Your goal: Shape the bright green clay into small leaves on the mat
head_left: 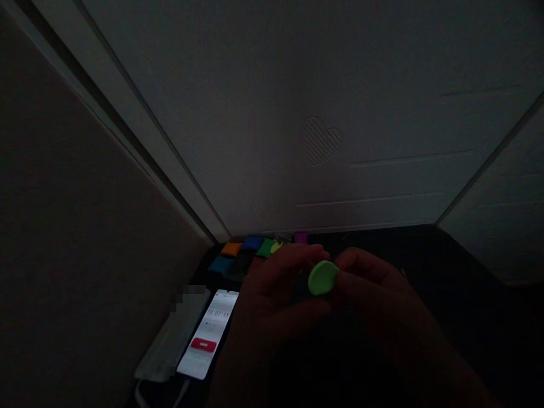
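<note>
Lime-green disc (322, 277) — right fingers (346, 280) pinching its edge; left fingers (309, 313) parted, contact unclear; coloured packets (252, 243) partly hidden.

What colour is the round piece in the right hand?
Light green: the round piece in the right hand shows best in the head view.

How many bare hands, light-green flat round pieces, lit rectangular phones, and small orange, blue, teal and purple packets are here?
Bare hands: 2 (left hand, right hand)
Light-green flat round piece: 1
Lit rectangular phone: 1
Small orange packet: 1
Small blue packet: 1
Small teal packet: 1
Small purple packet: 1
Total: 8
</note>
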A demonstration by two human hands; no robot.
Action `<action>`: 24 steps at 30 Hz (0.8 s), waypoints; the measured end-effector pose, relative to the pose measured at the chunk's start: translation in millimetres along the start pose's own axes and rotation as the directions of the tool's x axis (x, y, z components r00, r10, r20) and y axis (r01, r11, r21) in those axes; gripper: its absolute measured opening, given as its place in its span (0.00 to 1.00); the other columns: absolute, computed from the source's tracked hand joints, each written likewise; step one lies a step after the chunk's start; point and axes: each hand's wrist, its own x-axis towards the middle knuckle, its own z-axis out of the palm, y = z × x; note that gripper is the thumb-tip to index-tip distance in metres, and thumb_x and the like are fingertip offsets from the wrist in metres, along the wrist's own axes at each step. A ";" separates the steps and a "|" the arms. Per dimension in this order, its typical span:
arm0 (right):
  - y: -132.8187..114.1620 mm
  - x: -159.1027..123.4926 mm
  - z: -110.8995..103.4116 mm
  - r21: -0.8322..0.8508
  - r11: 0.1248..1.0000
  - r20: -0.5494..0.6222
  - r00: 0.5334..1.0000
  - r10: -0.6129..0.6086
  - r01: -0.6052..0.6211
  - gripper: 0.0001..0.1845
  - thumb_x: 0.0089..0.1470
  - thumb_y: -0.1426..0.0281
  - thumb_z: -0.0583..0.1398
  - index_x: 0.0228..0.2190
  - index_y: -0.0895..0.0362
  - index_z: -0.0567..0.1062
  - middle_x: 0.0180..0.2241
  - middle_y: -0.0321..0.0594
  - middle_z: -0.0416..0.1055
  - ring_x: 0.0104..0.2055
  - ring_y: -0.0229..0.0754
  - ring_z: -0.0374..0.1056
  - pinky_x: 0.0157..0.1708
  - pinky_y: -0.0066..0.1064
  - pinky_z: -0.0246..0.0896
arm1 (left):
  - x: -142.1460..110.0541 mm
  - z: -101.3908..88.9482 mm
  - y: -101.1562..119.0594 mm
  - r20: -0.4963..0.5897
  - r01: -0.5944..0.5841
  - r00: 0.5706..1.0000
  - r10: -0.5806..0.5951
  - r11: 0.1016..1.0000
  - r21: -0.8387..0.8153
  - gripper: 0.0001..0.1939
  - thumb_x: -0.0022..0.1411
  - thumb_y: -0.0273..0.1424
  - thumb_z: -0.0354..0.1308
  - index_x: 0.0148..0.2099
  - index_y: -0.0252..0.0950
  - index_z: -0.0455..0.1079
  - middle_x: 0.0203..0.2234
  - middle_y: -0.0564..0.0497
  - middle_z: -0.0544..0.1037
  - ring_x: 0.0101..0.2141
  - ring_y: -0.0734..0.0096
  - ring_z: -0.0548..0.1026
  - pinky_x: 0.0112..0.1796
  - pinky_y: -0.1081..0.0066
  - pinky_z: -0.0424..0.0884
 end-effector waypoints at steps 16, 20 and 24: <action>-9.5 -13.3 1.7 -0.529 0.729 -0.013 0.855 -0.519 0.435 0.03 0.49 0.72 0.56 0.29 0.54 0.70 0.26 0.34 0.68 0.28 0.35 0.65 0.25 0.24 0.62 | 5.4 -0.4 -2.9 0.056 -0.049 0.997 0.053 0.997 -0.057 0.16 0.50 0.38 0.57 0.43 0.44 0.69 0.42 0.46 0.71 0.39 0.60 0.71 0.33 0.63 0.72; -13.4 -14.4 3.2 -0.587 0.679 0.013 0.844 -0.537 0.441 0.04 0.49 0.72 0.56 0.29 0.54 0.70 0.25 0.34 0.69 0.27 0.35 0.65 0.23 0.23 0.61 | 5.2 4.6 -3.7 0.074 -0.026 0.997 0.030 0.998 -0.066 0.16 0.51 0.39 0.56 0.43 0.42 0.69 0.42 0.45 0.71 0.41 0.59 0.71 0.35 0.63 0.71; -15.8 -12.8 5.7 -0.607 0.699 -0.018 0.874 -0.486 0.377 0.03 0.49 0.71 0.56 0.27 0.55 0.70 0.24 0.34 0.68 0.25 0.34 0.64 0.21 0.23 0.60 | 4.7 7.8 -2.3 0.094 -0.010 0.995 0.015 0.998 -0.056 0.15 0.51 0.37 0.57 0.43 0.42 0.69 0.42 0.46 0.71 0.42 0.60 0.70 0.38 0.62 0.70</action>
